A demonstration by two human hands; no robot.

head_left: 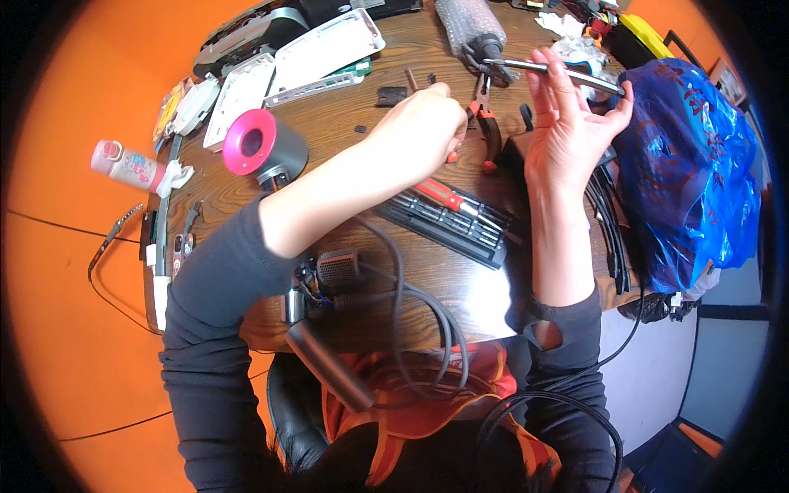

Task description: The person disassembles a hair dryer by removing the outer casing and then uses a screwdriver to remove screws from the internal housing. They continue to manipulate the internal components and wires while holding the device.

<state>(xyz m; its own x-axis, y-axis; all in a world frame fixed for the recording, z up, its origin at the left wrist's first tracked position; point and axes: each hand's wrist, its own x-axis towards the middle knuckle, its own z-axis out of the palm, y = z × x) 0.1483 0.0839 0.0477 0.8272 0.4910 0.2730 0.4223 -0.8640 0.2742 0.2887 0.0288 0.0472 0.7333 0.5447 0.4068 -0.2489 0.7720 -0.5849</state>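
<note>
My right hand [567,135] is raised at the right over the table, its fingers and thumb on a slim silver pen-shaped screwdriver [596,80]. The thin shaft of the screwdriver points left. My left hand [423,123] is closed in a fist near the middle, back of the hand up, so what it may grip is hidden. Beside that fist lie pliers [491,135] with orange-red and black handles. Below it, a red-handled screwdriver [436,193] rests on a black rack of tool bits [444,230].
A grey hair dryer head [283,152] with a pink ring stands left. Exposed dryer parts [337,267], a dark tube [329,366] and a looped cable [444,316] lie near the front edge. White casings [329,45] sit behind; a blue plastic bag [686,181] bulges at right.
</note>
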